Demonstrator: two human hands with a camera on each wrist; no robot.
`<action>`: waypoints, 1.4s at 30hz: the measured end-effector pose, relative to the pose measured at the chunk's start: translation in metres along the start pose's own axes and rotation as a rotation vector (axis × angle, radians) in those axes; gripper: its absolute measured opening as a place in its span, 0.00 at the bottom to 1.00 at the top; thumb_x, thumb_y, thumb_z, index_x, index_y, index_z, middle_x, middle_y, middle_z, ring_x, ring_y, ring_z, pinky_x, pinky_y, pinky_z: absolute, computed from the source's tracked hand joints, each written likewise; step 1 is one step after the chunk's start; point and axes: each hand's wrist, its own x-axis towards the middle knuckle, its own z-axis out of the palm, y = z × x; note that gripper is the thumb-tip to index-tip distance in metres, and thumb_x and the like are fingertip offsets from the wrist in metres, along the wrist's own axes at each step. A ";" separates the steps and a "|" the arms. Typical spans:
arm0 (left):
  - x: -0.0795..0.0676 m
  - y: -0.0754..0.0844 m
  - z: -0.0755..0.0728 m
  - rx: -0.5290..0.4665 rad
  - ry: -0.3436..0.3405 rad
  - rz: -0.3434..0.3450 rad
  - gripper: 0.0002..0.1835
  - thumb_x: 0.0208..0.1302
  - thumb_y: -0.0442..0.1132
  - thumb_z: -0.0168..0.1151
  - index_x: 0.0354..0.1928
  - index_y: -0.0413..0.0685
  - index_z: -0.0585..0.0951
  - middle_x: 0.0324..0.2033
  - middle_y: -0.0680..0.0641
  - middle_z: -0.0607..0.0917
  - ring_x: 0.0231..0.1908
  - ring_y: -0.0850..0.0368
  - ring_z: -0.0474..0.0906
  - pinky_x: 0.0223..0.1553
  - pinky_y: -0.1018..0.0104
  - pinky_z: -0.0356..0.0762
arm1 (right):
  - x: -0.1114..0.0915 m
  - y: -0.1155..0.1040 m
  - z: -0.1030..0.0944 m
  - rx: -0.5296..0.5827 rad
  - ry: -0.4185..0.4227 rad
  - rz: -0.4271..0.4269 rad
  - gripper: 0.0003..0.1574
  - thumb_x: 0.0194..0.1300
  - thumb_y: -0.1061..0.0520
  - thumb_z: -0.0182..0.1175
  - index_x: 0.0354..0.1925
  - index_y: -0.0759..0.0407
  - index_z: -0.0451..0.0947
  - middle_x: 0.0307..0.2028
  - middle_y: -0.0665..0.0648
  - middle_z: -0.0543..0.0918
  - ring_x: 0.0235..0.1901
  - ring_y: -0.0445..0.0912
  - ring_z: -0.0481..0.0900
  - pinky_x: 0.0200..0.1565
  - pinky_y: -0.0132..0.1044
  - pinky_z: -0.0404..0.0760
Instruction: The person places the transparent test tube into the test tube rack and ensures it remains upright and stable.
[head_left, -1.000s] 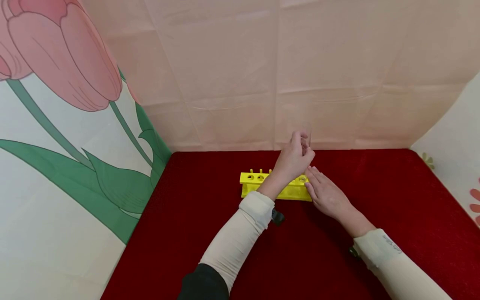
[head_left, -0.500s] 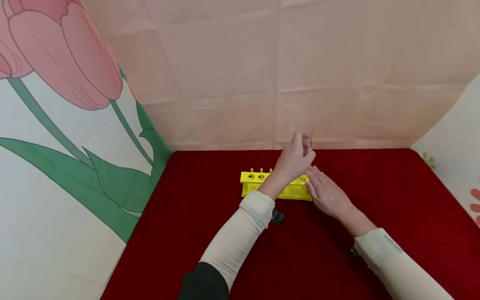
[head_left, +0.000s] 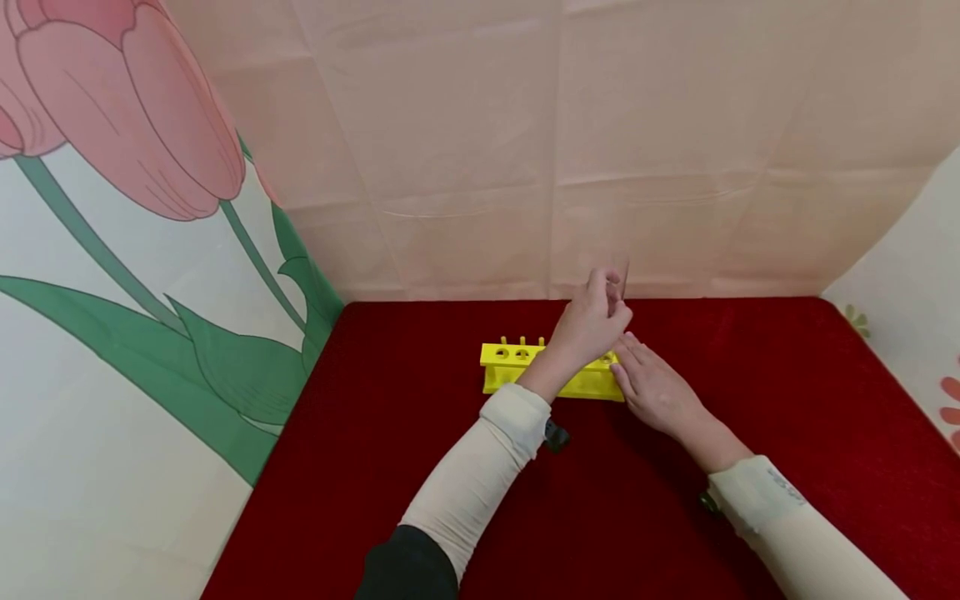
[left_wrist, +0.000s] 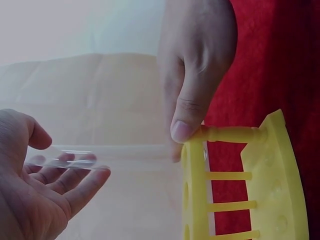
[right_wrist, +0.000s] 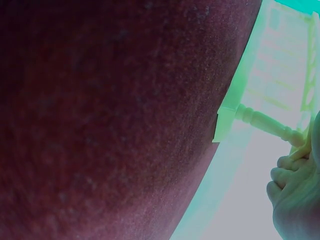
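My left hand (head_left: 592,321) reaches over the yellow test tube rack (head_left: 495,357) and holds a clear glass test tube (head_left: 625,277) in curled fingers. The test tube stands roughly upright above the rack's right end, its upper part rising past the fingers. In the left wrist view the glass test tube (left_wrist: 80,159) glints between thumb and fingers, and its lower part fades against the pale backdrop. My right hand (head_left: 660,392) grips the rack's right end, thumb on the near corner of the top bar and fingers beyond it. The left forearm hides the rack's middle.
The rack stands on a dark red cloth-covered table (head_left: 420,467), not far from its back edge. Behind rises a peach fabric backdrop (head_left: 465,167). A tulip-printed curtain (head_left: 127,250) borders the left side, and a pale printed sheet (head_left: 918,275) the right.
The test tube and my left hand have shifted down very slightly, the tube leaning a little more to the right at its top. My right hand and the rack hold nearly still.
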 end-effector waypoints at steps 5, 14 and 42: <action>-0.002 -0.002 0.001 -0.002 -0.001 -0.001 0.20 0.72 0.41 0.56 0.63 0.52 0.67 0.46 0.54 0.77 0.37 0.63 0.76 0.41 0.78 0.76 | 0.001 0.000 0.000 -0.010 -0.018 0.014 0.35 0.78 0.56 0.50 0.74 0.72 0.57 0.73 0.73 0.60 0.73 0.67 0.58 0.70 0.62 0.59; -0.007 -0.004 0.004 -0.008 -0.007 -0.007 0.20 0.73 0.41 0.56 0.63 0.53 0.66 0.47 0.54 0.76 0.39 0.63 0.75 0.42 0.78 0.76 | 0.001 0.000 0.000 -0.005 -0.025 0.029 0.36 0.78 0.55 0.50 0.75 0.72 0.56 0.74 0.73 0.58 0.74 0.66 0.57 0.70 0.62 0.60; -0.012 -0.011 0.011 0.044 -0.012 0.020 0.19 0.72 0.41 0.58 0.60 0.54 0.66 0.45 0.54 0.76 0.38 0.64 0.74 0.40 0.78 0.75 | -0.001 0.001 0.002 0.020 0.027 0.008 0.35 0.79 0.55 0.48 0.75 0.71 0.55 0.75 0.72 0.58 0.74 0.64 0.58 0.70 0.61 0.60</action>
